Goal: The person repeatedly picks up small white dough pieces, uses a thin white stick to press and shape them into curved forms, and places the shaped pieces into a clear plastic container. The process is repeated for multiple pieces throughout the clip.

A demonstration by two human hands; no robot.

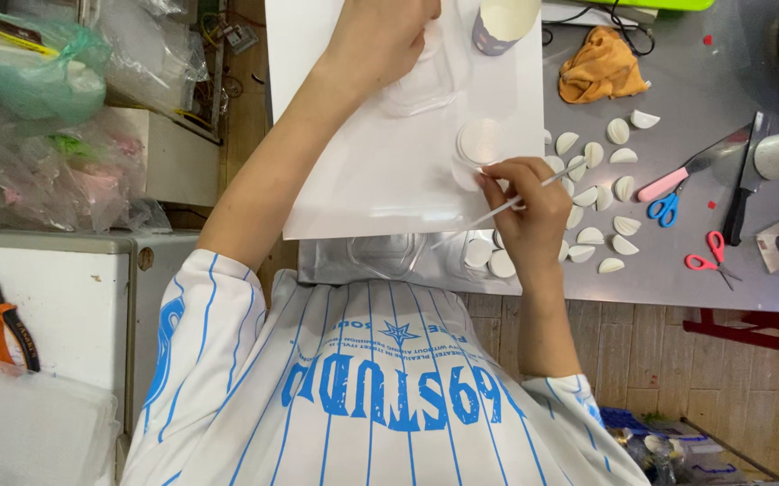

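My left hand (380,40) rests at the far edge of a white board (353,193), pressing on a clear plastic mould (425,90) that lies on it. My right hand (526,214) pinches a thin white stick (488,214), its fingers touching a white round disc (479,142) on the board. A grey paper cup (503,22) stands on the board beyond the disc.
The grey table (713,85) carries several white half-round pieces (607,184), an orange cloth (601,67), blue scissors (666,209), red scissors (710,256), a pink-handled knife (682,175) and a black knife (743,184). A second clear mould (380,259) lies under the board's near edge. Orange-handled pliers (7,328) and plastic bags (43,81) are on the left.
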